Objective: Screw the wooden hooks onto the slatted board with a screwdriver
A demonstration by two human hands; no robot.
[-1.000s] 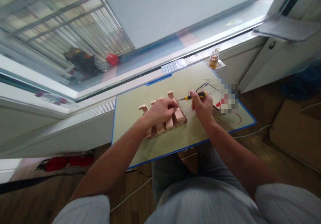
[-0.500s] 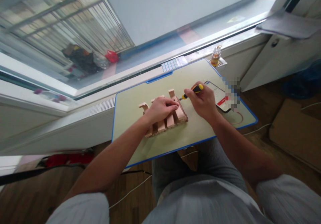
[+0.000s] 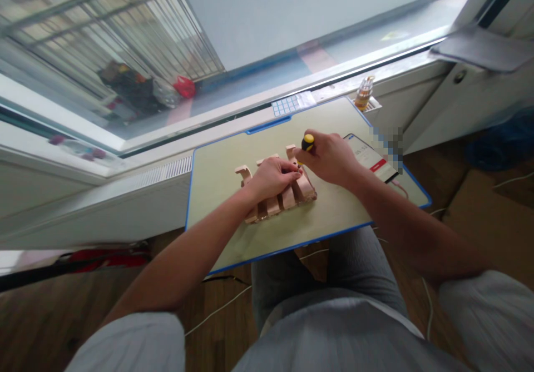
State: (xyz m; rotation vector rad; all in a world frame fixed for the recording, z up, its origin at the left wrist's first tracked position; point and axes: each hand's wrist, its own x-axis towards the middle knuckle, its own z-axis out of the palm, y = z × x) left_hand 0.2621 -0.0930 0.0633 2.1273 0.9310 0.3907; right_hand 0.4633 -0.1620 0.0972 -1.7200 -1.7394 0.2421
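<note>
A light wooden rack (image 3: 280, 201) with several upright curved pieces lies in the middle of a small green table with a blue rim (image 3: 217, 177). My left hand (image 3: 271, 177) is curled over the rack's middle uprights and holds it down. My right hand (image 3: 329, 158) grips a small screwdriver with a yellow and black handle (image 3: 307, 141), held nearly upright with its tip down at the rack, just right of my left fingers. The tip itself is hidden between my hands.
A phone (image 3: 371, 158) lies on the table's right side with a cable running off it. A small amber bottle (image 3: 364, 92) stands on the sill behind the table's far right corner. Cables trail on the wooden floor under the table. My knees sit below the near edge.
My right hand has moved left toward the rack and tipped the screwdriver from lying sideways to nearly upright. My left hand stayed on the rack.
</note>
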